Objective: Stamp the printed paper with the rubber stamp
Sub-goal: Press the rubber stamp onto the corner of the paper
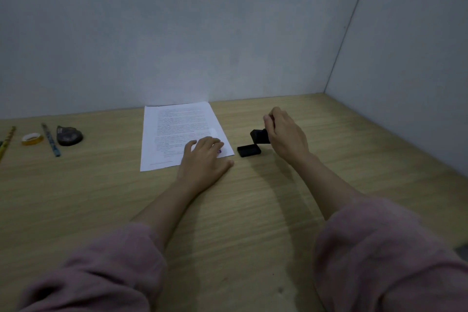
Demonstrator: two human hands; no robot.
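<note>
One blue-purple mark (219, 151) already shows on the paper (177, 132) near its lower right corner, peeking from under the fingertips of the left hand (202, 159), so the stamping looks done or nearly so; that hand lies flat, fingers spread, pinning the sheet to the desk (253, 223); the right hand (283, 132) grips the black rubber stamp (259, 136), lifted and tilted, well right of the sheet, above its loose cap (249, 151); capping seems left.

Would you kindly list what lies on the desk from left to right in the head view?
Yellow pencil → tape roll → blue pencil → dark tape dispenser → printed paper → left hand → black stamp cap → rubber stamp → right hand.
</note>
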